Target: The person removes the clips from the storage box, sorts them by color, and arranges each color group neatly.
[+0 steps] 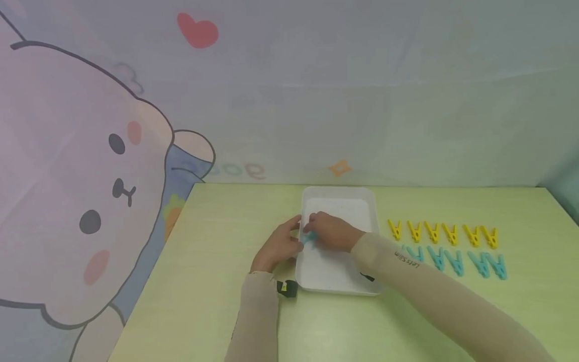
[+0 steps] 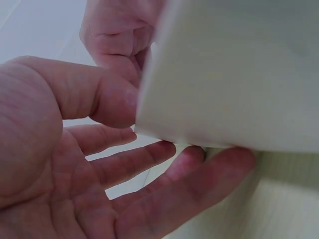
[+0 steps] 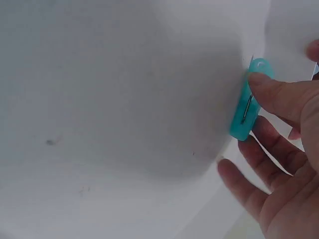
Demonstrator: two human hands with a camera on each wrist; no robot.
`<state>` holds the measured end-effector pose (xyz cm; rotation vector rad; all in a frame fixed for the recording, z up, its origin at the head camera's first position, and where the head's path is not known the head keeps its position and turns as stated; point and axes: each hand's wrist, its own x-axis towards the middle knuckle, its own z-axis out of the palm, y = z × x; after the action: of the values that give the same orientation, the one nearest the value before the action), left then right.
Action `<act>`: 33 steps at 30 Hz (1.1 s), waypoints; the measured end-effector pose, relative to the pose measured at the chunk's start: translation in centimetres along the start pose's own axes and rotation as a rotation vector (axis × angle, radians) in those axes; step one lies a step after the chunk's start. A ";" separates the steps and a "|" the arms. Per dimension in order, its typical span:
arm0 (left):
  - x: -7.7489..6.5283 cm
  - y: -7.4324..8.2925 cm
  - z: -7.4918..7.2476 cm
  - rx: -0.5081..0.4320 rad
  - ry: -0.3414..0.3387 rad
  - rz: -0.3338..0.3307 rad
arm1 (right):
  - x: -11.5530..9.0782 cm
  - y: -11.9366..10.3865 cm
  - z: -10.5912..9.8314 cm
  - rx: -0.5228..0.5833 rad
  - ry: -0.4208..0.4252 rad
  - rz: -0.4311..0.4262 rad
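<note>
A white tray [image 1: 323, 271] lies on the table before me. My left hand [image 1: 281, 245] holds its left side; in the left wrist view the thumb and fingertips meet the tray's wall [image 2: 234, 79]. Inside the tray, by that same wall, my right hand [image 1: 335, 231] pinches a teal clothespin [image 3: 244, 112] between thumb and fingers. The metal spring shows in the right wrist view. From the head, the clothespin [image 1: 309, 238] is partly covered by the right hand.
Right of the tray stand a row of several yellow clothespins [image 1: 432, 233] and, nearer, a row of several teal ones [image 1: 454, 262]. A small black object with a yellow mark [image 1: 288, 288] sits by the tray's near left corner. Something dark [image 1: 367, 276] shows beside the right sleeve.
</note>
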<state>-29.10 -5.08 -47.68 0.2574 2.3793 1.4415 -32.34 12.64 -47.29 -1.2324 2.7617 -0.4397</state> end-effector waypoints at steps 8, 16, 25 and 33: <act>0.2 -0.1 0.1 -0.016 0.008 0.006 | -0.1 -1.0 -0.2 -0.001 -0.115 0.069; 0.3 -0.1 0.3 -0.013 0.014 0.014 | -0.3 -1.0 -0.2 0.063 -0.139 0.143; 0.2 0.2 0.4 -0.014 0.016 0.007 | -1.5 0.7 -1.2 0.352 -0.121 0.343; 0.1 0.1 0.4 -0.043 0.019 -0.010 | -3.9 2.5 -2.9 0.728 -0.043 0.443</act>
<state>-29.02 -4.68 -47.77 0.2219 2.3581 1.4953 -32.05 17.70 -45.41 -0.4427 2.3562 -1.1876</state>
